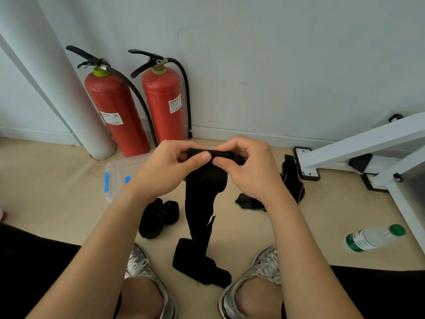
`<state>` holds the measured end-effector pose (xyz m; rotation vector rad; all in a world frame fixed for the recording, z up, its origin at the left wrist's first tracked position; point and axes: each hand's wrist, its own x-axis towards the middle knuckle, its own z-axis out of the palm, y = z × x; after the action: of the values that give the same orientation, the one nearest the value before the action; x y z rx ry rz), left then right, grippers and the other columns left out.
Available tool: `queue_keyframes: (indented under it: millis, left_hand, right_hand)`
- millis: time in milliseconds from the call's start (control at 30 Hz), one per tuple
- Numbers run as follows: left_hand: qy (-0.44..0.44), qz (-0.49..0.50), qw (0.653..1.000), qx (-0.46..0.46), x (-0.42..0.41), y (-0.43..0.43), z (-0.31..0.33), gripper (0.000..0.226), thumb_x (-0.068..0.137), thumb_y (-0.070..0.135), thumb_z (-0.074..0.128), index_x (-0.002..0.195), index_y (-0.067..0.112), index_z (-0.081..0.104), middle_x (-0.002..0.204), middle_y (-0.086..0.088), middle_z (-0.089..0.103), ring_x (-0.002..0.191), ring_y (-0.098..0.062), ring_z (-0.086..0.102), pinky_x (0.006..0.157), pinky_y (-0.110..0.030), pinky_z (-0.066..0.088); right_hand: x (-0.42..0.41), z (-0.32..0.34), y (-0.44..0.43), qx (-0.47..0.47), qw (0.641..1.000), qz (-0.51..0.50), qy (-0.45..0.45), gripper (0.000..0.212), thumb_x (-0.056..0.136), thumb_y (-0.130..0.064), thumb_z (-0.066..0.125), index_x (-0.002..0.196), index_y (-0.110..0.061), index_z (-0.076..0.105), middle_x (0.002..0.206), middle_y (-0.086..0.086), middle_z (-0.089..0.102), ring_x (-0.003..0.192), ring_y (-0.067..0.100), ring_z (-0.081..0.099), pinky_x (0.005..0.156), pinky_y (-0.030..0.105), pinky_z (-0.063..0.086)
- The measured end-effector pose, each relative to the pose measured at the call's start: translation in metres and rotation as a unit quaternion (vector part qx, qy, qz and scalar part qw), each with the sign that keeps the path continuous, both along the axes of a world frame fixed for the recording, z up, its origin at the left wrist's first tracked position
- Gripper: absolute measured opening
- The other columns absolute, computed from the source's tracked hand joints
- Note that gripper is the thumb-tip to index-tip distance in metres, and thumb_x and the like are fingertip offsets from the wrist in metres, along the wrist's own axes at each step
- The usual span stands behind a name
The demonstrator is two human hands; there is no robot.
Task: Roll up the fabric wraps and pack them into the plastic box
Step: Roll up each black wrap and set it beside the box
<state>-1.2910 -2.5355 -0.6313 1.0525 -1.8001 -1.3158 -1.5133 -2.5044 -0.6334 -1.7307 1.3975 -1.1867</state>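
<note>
Both hands are raised in front of the person, above a tan floor (57, 180). The left hand (170, 166) and the right hand (248, 166) each pinch the top end of a long black wrap (202, 192), thumbs on the near side and fingers curled over the far side, with a short tight roll formed between them. The thumbs sit close together at the middle of the roll. The rest of the wrap hangs down from the hands and its lower end lies crumpled on the floor between two grey-and-white shoes (138, 263). Two finished black rolls (158, 215) rest on the floor just left of the hanging strip, touching each other. A clear plastic box (117, 176) with blue latches sits on the floor behind the left forearm, partly hidden by it; its contents cannot be made out. More dark wraps (292, 178), one with pale stripes, lie loose on the floor to the right of the right hand. Two red fire extinguishers (161, 104) stand against the white wall beyond the box. A clear water bottle (372, 238) with a green cap lies on its side at lower right, near a white metal frame (358, 143).
</note>
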Motion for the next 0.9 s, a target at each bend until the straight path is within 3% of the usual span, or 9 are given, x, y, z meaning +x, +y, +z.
queue_keyframes:
  millis: [100, 200, 267, 400, 500, 567, 700, 800, 900]
  left_hand:
    - [-0.013, 0.008, 0.999, -0.038, -0.004, 0.002, 0.002, 0.027, 0.111, 0.042, 0.059, 0.106, 0.031, 0.082, 0.094, 0.000, 0.082, 0.090, -0.017, 0.081, 0.076, -0.028, 0.064]
    - [0.018, 0.010, 0.997, -0.075, -0.004, 0.003, 0.001, 0.022, 0.104, 0.018, 0.073, 0.116, 0.034, 0.081, 0.107, 0.012, 0.083, 0.102, -0.008, 0.079, 0.088, -0.018, 0.060]
    - [0.051, 0.007, 0.997, -0.057, -0.003, 0.004, 0.000, 0.030, 0.095, 0.009, 0.081, 0.117, 0.030, 0.081, 0.109, 0.009, 0.084, 0.104, -0.012, 0.080, 0.091, -0.025, 0.063]
    - [0.046, 0.016, 0.997, -0.051, -0.001, 0.002, 0.002, 0.023, 0.090, 0.023, 0.086, 0.113, 0.026, 0.082, 0.100, 0.001, 0.084, 0.091, -0.019, 0.083, 0.078, -0.028, 0.067]
    - [0.027, -0.010, 0.999, -0.027, -0.003, 0.003, 0.005, 0.013, 0.105, 0.036, 0.069, 0.110, 0.036, 0.081, 0.095, 0.002, 0.084, 0.088, -0.017, 0.083, 0.069, -0.029, 0.066]
    - [0.022, -0.001, 0.999, -0.046, -0.004, 0.003, 0.005, 0.022, 0.109, 0.039, 0.062, 0.113, 0.030, 0.081, 0.098, 0.002, 0.084, 0.092, -0.016, 0.082, 0.075, -0.032, 0.067]
    - [0.053, -0.009, 0.997, -0.054, -0.003, 0.001, -0.001, 0.023, 0.104, 0.016, 0.072, 0.124, 0.024, 0.079, 0.114, 0.004, 0.083, 0.108, -0.016, 0.079, 0.094, -0.029, 0.063]
    - [0.089, -0.014, 0.995, -0.039, -0.001, 0.002, -0.003, 0.027, 0.101, 0.011, 0.075, 0.126, 0.021, 0.078, 0.116, 0.000, 0.082, 0.110, -0.021, 0.080, 0.093, -0.031, 0.064]
    - [0.072, 0.002, 0.997, -0.024, -0.001, 0.002, 0.001, 0.022, 0.102, 0.024, 0.074, 0.124, 0.023, 0.077, 0.110, 0.000, 0.083, 0.104, -0.019, 0.081, 0.089, -0.029, 0.065]
  right_hand:
    - [0.001, 0.001, 0.002, -0.011, 1.000, -0.004, -0.011, 0.033, 0.088, -0.018, 0.089, 0.095, -0.048, 0.076, 0.099, -0.020, 0.081, 0.095, 0.002, 0.078, 0.084, 0.021, 0.062]
    - [0.000, -0.001, 0.003, 0.003, 0.999, 0.015, -0.045, 0.018, 0.093, -0.030, 0.085, 0.107, -0.040, 0.081, 0.104, -0.017, 0.082, 0.100, 0.007, 0.079, 0.086, 0.028, 0.064]
    - [-0.001, 0.000, 0.002, 0.035, 0.998, 0.017, -0.039, 0.019, 0.094, -0.037, 0.083, 0.112, -0.043, 0.080, 0.106, -0.019, 0.081, 0.103, 0.007, 0.078, 0.085, 0.032, 0.063]
    - [0.001, -0.001, 0.000, 0.033, 0.999, 0.008, -0.029, 0.019, 0.095, -0.028, 0.080, 0.101, -0.046, 0.076, 0.101, -0.016, 0.081, 0.098, 0.006, 0.078, 0.084, 0.032, 0.062]
    - [0.003, 0.001, -0.001, 0.000, 0.999, 0.005, -0.043, 0.026, 0.093, -0.027, 0.081, 0.095, -0.050, 0.071, 0.101, -0.016, 0.079, 0.098, 0.007, 0.077, 0.081, 0.023, 0.062]
    - [0.003, 0.002, 0.001, 0.001, 0.998, 0.009, -0.060, 0.028, 0.091, -0.024, 0.084, 0.093, -0.049, 0.072, 0.101, -0.015, 0.080, 0.096, 0.009, 0.079, 0.079, 0.022, 0.062]
    - [-0.004, 0.003, 0.002, 0.014, 0.993, 0.034, -0.115, 0.012, 0.096, -0.025, 0.081, 0.102, -0.036, 0.081, 0.099, -0.003, 0.083, 0.090, 0.016, 0.080, 0.076, 0.029, 0.062]
    - [-0.007, 0.003, 0.001, 0.056, 0.993, 0.034, -0.096, 0.019, 0.098, -0.033, 0.078, 0.116, -0.030, 0.082, 0.098, -0.003, 0.083, 0.076, 0.010, 0.075, 0.066, 0.026, 0.058]
    - [-0.009, 0.001, 0.000, 0.030, 0.997, 0.019, -0.073, 0.021, 0.093, -0.025, 0.086, 0.112, -0.033, 0.084, 0.102, -0.012, 0.084, 0.090, 0.003, 0.079, 0.077, 0.023, 0.063]
